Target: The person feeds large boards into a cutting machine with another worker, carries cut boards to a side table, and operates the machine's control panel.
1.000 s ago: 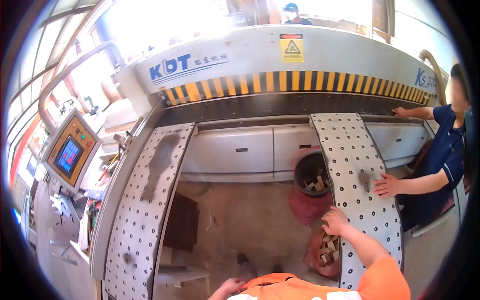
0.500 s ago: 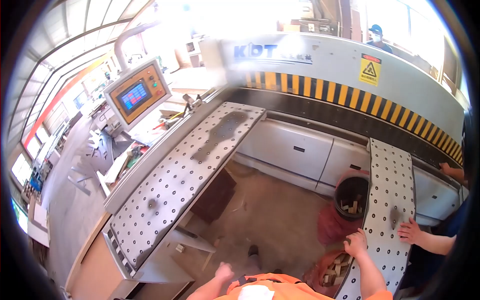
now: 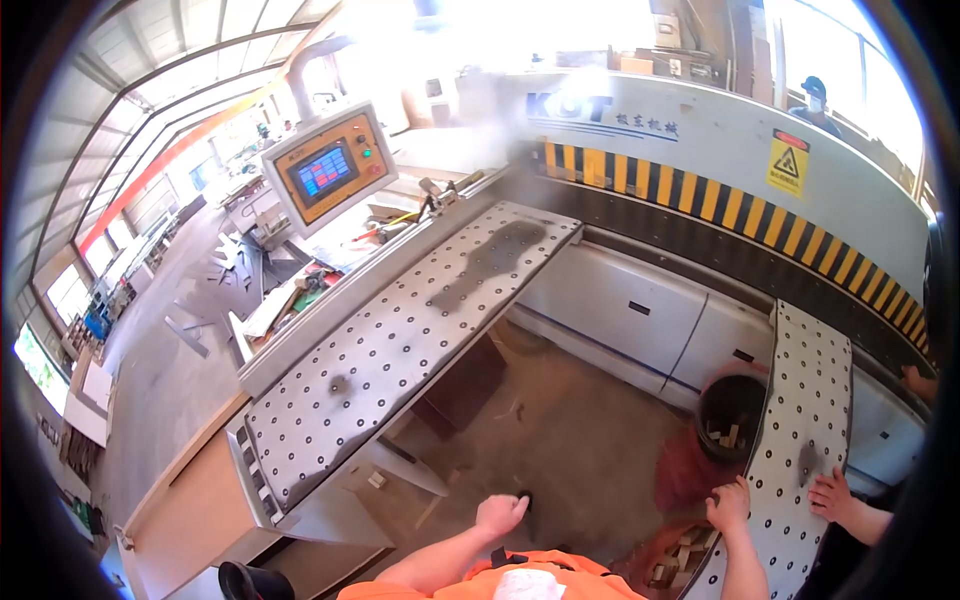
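My left hand (image 3: 500, 515) hangs over the floor in front of my orange shirt, its fingers curled into a loose fist with nothing visible in them. At the near edge of the right-hand perforated table (image 3: 800, 390), my right hand (image 3: 728, 503) rests with its fingers stretched onto the rim. Across that same table, a co-worker's hand (image 3: 832, 497) lies with spread fingers on the opposite edge.
A long perforated table (image 3: 375, 350) runs along the left, below a control panel (image 3: 328, 172). The striped machine (image 3: 640, 180) spans the back. A bin with wood offcuts (image 3: 733, 412) and a red sack of wood pieces (image 3: 655, 565) stand by the right table. Another person (image 3: 818, 118) is behind the machine.
The view has turned left, so the tables and machine sit further right in it. My left hand has swung forward and rightward; my right hand stays on the table edge.
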`<state>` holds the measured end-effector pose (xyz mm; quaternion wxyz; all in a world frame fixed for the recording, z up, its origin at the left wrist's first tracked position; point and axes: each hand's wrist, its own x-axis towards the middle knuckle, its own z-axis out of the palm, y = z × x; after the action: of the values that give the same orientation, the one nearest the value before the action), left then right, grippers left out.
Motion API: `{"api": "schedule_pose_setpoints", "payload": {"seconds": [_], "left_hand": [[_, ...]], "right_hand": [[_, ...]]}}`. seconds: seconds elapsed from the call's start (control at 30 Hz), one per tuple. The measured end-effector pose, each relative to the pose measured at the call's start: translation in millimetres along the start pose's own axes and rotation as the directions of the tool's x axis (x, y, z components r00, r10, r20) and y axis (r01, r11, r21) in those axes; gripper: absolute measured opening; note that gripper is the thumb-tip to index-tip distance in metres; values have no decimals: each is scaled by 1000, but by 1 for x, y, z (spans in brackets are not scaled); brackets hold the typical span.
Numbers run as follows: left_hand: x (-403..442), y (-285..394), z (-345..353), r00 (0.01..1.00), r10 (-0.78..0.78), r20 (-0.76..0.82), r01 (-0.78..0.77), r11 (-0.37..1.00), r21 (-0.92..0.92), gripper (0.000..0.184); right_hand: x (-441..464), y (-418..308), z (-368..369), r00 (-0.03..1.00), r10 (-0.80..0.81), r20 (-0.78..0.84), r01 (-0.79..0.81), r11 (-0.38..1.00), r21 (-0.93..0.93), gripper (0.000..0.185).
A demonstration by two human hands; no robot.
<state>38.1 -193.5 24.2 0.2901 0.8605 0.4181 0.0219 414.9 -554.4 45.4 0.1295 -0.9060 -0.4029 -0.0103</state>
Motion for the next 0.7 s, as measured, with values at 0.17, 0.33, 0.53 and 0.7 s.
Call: {"api": "schedule_pose_setpoints", "payload": {"seconds": [0.17,0.33,0.53,0.7], "left_hand": [[30,143,-112,857,390,-337,-490,821,-294,51],[-25,277,-269,329,830,-451,-930,368,-1,45],[-92,336,-338,-50,905,-423,-996,-14,86,30],[-107,337,-325,-78,892,-445,-994,-32,109,36]], "right_hand": [[1,-2,-1,1000,8,8,-8,1000,-12,21],[4,-4,-5,1000,8,9,-8,1000,-7,19],[5,-13,-16,1000,7,18,-6,999,-32,17],[4,-8,-10,1000,8,-14,-8,1000,-13,15]]}}
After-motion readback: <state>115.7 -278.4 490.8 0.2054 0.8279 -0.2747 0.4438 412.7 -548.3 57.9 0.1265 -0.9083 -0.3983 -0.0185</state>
